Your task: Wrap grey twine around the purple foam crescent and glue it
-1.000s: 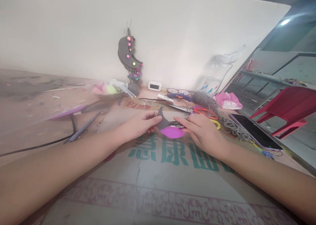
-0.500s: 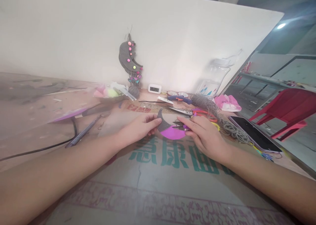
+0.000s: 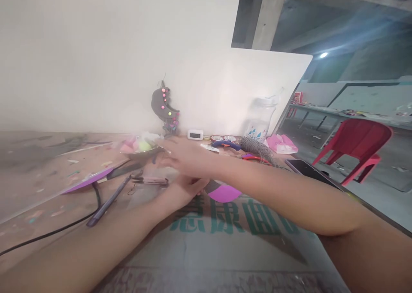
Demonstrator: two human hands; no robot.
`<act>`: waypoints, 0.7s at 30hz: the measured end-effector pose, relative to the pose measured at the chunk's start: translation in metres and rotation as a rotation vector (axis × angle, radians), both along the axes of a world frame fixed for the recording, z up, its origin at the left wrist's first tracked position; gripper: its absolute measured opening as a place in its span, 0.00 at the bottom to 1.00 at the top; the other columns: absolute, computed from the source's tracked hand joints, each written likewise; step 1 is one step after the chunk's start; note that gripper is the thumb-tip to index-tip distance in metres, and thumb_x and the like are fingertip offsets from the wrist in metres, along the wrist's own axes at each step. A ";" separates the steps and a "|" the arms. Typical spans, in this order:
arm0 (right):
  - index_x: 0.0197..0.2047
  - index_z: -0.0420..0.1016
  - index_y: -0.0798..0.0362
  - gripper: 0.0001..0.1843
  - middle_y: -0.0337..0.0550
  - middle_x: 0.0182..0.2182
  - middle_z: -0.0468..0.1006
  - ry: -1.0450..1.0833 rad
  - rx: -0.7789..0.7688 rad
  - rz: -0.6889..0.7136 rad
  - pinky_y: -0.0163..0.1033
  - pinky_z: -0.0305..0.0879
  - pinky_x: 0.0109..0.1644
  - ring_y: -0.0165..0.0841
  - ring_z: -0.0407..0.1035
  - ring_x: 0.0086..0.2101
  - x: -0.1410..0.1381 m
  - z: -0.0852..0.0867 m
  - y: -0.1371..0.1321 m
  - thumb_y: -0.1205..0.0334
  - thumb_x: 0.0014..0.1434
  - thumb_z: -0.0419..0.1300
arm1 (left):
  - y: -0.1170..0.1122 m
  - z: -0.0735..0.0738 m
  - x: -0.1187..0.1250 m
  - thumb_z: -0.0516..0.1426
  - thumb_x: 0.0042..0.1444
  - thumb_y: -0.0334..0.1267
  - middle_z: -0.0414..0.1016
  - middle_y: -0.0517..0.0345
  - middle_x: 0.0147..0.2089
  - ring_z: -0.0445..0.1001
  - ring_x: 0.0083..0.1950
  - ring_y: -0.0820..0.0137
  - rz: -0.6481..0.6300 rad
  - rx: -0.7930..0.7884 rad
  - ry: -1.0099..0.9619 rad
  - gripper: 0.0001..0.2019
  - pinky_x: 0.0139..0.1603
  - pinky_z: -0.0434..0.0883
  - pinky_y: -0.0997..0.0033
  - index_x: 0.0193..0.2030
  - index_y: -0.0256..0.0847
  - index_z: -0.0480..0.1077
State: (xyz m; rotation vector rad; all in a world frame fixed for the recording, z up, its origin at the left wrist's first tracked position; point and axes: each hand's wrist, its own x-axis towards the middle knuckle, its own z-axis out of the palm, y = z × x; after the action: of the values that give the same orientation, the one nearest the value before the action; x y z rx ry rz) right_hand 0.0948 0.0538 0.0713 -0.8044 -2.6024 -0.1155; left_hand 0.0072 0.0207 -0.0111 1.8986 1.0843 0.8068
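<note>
My left hand [image 3: 185, 188] is closed on one end of a crescent-shaped card piece [image 3: 225, 193]. Its bare part is bright purple, and dark grey yarn covers the part beside my fingers. My right arm crosses over the left. Beside the bowl of pink and yellow-green balls [image 3: 143, 145], my right hand [image 3: 185, 153] stretches left with fingers apart and somewhat blurred, nothing clearly in them. Under it on the table lies a slim pinkish tool with a dark tip [image 3: 151, 180].
A grey moon decoration [image 3: 161, 104] hangs on the white board. Along the back stand a small digital clock [image 3: 195, 134], blue-handled pliers [image 3: 227, 144], grey yarn [image 3: 254, 146] and a clear bottle [image 3: 260, 117]. A phone [image 3: 310, 173] lies right; a pen [image 3: 107, 203] and black cable [image 3: 48, 235] left.
My right hand has left the card piece and swung left over my left hand to the bowl. The small scissors it held no longer show in it. The view has tilted up.
</note>
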 end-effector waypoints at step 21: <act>0.50 0.70 0.55 0.15 0.46 0.48 0.73 0.142 -0.559 -0.859 0.46 0.70 0.46 0.35 0.71 0.43 0.181 -0.048 0.116 0.56 0.63 0.56 | -0.005 0.009 0.001 0.52 0.58 0.50 0.64 0.63 0.27 0.62 0.29 0.73 -0.101 -0.110 -0.048 0.16 0.30 0.58 0.73 0.30 0.39 0.64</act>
State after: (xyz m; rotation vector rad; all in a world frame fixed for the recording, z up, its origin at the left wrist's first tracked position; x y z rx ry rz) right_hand 0.2756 0.1694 0.0237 -1.9911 -1.9847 0.4266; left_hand 0.0083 0.0157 -0.0021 1.8179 0.9751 0.7176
